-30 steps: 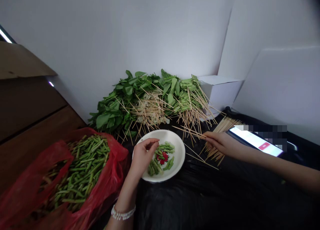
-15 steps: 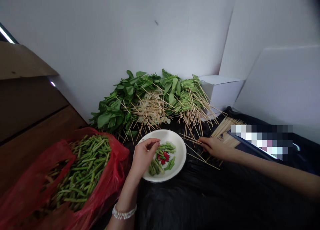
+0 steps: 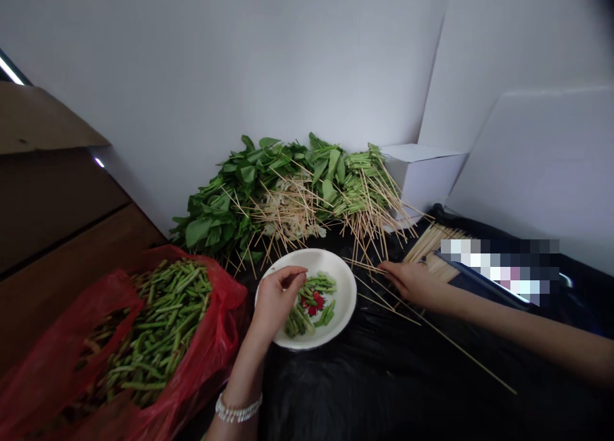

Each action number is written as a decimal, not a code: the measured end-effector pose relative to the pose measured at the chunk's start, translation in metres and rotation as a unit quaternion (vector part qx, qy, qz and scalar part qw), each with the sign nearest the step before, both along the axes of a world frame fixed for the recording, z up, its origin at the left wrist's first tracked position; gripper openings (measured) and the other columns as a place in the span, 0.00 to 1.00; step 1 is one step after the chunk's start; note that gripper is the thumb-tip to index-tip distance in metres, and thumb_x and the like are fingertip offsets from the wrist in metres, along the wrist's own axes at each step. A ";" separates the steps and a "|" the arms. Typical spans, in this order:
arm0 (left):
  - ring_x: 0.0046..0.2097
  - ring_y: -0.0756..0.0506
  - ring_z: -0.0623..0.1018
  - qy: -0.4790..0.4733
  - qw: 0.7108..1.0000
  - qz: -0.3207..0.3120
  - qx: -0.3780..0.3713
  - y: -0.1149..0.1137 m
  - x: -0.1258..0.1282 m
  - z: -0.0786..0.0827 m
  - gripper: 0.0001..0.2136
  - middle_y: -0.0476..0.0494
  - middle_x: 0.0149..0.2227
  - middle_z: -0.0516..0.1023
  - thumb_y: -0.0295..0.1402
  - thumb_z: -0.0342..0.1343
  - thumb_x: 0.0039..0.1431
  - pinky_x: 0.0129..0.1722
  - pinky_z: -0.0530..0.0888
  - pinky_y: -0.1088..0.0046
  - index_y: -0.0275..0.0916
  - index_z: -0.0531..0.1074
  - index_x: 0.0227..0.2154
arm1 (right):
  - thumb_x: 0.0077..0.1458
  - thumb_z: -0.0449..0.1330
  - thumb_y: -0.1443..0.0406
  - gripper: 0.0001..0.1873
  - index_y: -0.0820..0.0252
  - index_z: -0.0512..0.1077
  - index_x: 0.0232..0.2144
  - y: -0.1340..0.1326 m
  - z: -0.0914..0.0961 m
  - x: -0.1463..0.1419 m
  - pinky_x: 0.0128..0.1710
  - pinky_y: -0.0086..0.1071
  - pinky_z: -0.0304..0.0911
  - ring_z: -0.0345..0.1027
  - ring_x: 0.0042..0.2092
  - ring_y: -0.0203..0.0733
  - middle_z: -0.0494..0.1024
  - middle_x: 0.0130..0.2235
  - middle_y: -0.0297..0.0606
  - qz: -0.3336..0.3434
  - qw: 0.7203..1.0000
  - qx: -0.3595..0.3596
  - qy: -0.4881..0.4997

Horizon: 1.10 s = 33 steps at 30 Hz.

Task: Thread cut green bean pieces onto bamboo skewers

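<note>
My left hand, with a beaded bracelet at the wrist, is pinched closed over the left side of a white bowl. Whatever sits between its fingertips, if anything, is too small to make out. In the bowl lie cut green stem pieces, over a red printed pattern. To the bowl's right, my right hand is closed, thumb and fingers on thin bamboo skewers. Other loose skewers lie beneath it, and one long skewer points toward the lower right.
A red plastic bag full of cut green stems stands at left. Leafy greens and skewered stems are heaped by the wall, beside a white box. Bundled skewers and a blurred-out device lie at right.
A long skewer now stretches from beneath my right hand toward the lower right; it was not visible there before. Both hands stay nearly in place, and the view shifts slightly.
</note>
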<state>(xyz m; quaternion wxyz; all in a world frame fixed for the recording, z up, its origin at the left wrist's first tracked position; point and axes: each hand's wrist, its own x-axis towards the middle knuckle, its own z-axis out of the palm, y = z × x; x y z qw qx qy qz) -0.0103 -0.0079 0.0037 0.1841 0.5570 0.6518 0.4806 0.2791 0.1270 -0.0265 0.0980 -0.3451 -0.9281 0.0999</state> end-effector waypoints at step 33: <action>0.35 0.44 0.80 0.008 1.000 0.004 0.001 0.001 -0.001 -0.001 0.11 0.43 0.34 0.82 0.37 0.58 0.54 0.38 0.74 0.68 0.38 0.78 0.36 | 0.54 0.52 0.67 0.07 0.59 0.70 0.29 -0.023 0.024 0.000 0.28 0.31 0.49 0.68 0.30 0.40 0.76 0.29 0.39 -0.047 0.994 -0.015 -0.098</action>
